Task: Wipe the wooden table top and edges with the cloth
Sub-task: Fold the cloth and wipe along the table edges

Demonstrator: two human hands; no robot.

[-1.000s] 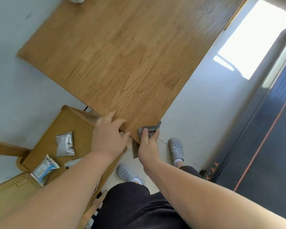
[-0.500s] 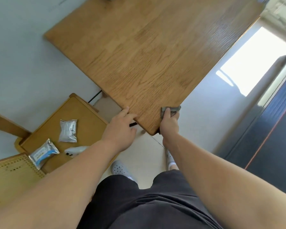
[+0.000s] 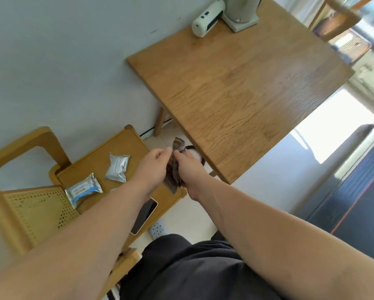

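Note:
The wooden table (image 3: 242,92) fills the upper right of the head view, its near corner pointing toward me. A dark grey cloth (image 3: 174,169) hangs between my two hands, off the table and in front of its near-left edge. My left hand (image 3: 153,163) pinches the cloth's left side. My right hand (image 3: 189,167) grips it from the right. Both hands are held over the gap between the table and a chair, touching neither.
A wooden chair (image 3: 108,161) at lower left carries two foil packets (image 3: 118,167) (image 3: 83,190) and a phone (image 3: 145,214). A white device (image 3: 207,19) and a pale appliance base (image 3: 241,17) stand at the table's far end. A second chair (image 3: 338,20) stands beyond.
Both hands have left the table's near corner and come together in front of it. The left hand has taken hold of the cloth, which was in the right hand alone. The view has tilted up.

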